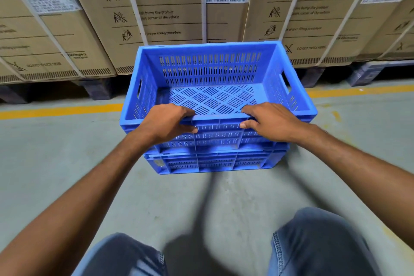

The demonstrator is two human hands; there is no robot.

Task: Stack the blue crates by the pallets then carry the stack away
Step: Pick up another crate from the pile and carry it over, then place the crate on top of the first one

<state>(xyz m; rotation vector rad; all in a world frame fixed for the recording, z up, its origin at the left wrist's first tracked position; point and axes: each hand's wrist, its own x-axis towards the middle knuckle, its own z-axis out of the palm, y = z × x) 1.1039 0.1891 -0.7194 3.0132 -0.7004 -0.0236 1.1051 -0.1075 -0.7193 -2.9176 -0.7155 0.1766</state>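
An empty blue slotted crate sits on top of a second blue crate, which rests on the concrete floor in front of the pallets. Only the lower crate's near wall shows. My left hand grips the near rim of the top crate left of its middle, fingers curled over the edge. My right hand grips the same rim right of its middle, thumb on the outer wall. Both arms reach forward from the bottom corners.
Tall strapped cardboard boxes on dark pallets form a wall just behind the crates. A yellow floor line runs left to right under the stack. My knees in jeans are at the bottom of view.
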